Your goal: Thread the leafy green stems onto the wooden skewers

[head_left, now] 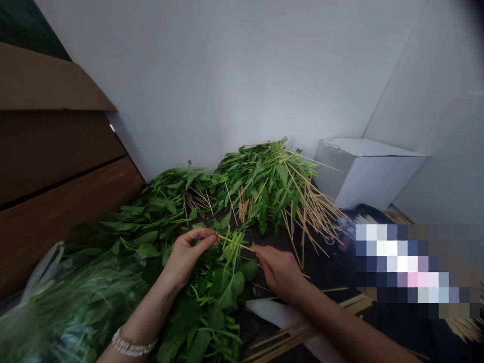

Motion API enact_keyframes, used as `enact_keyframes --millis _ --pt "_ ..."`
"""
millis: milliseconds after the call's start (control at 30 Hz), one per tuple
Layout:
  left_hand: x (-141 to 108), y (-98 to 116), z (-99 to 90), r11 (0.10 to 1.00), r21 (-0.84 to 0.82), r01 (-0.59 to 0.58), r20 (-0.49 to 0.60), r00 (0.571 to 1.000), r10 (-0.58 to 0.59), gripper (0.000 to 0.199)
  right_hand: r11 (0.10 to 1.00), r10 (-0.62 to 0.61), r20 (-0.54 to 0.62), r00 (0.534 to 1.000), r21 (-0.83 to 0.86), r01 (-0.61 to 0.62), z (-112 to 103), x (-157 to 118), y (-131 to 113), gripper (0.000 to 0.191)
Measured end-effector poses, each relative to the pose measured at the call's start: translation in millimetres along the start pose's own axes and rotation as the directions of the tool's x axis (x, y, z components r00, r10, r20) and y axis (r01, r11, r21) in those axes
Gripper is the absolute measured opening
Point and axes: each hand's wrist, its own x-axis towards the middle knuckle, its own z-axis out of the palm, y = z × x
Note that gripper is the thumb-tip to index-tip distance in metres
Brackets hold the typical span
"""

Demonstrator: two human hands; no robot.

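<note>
Green stems (235, 243) are gathered in a row between the two hands, their leaves (227, 291) hanging below, and are crossed by a thin wooden stick (245, 247). One end of the stick is pinched between thumb and forefinger of the left hand (194, 249); the other is gripped in the curled fingers of the right hand (282, 269). Whether every stem is pierced, or some are only lain across, cannot be told.

If the stick is pushed hard, thin stems could be split and dropped from the row. If it is bent between the two grips, it could be snapped. The left fingertips are set close to the stick's far end, so a prick could be caused by a sudden slip; whether that end is sharp is not shown.

Behind the hands, a heap (249, 174) of greens is leaned near the wall (242, 75), with a fan of sticks (321, 201) jutting out beside the white box (385, 176). Leaves could be torn there if one bunch were tugged from the tangle. Near the right forearm, loose sticks (355, 304) and white paper (272, 311) are laid on the dark surface, where they could be scattered by a careless sweep. More greens are held in a clear bag (86, 307) at the left.
</note>
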Motion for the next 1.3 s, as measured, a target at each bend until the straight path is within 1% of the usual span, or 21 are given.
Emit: enact_keyframes --millis 333,500,800,1000,1133,1300 --pt "-1 1 -0.2 0.998 -0.022 0.054 0.065 0.997 -0.052 0.024 1.000 0.001 0.024 1.000 0.005 -0.001 2 -1 -2 0.034" --pt "-1 3 1.2 0.996 -0.025 0.087 0.068 0.994 -0.085 0.026 1.000 0.006 0.031 1.000 0.005 -0.006 2 -2 -3 0.034" --pt "-3 3 1.0 0.994 -0.015 0.112 0.092 0.990 -0.111 0.024 1.000 0.015 0.029 0.999 -0.010 -0.015 3 -2 -3 0.034" --pt "-3 5 1.2 0.994 0.018 0.106 0.112 0.988 -0.108 0.023 1.000 0.013 0.040 0.999 -0.009 -0.013 3 -3 -2 0.035" --pt "-6 7 6.0 0.991 0.097 0.094 0.130 0.986 -0.106 0.024 1.000 -0.002 0.039 0.999 -0.007 0.002 3 -2 -5 0.035" --pt "-8 9 10.5 0.991 0.130 0.030 0.096 0.994 -0.043 0.023 1.000 0.005 0.055 0.998 0.020 -0.006 2 0 -9 0.035"
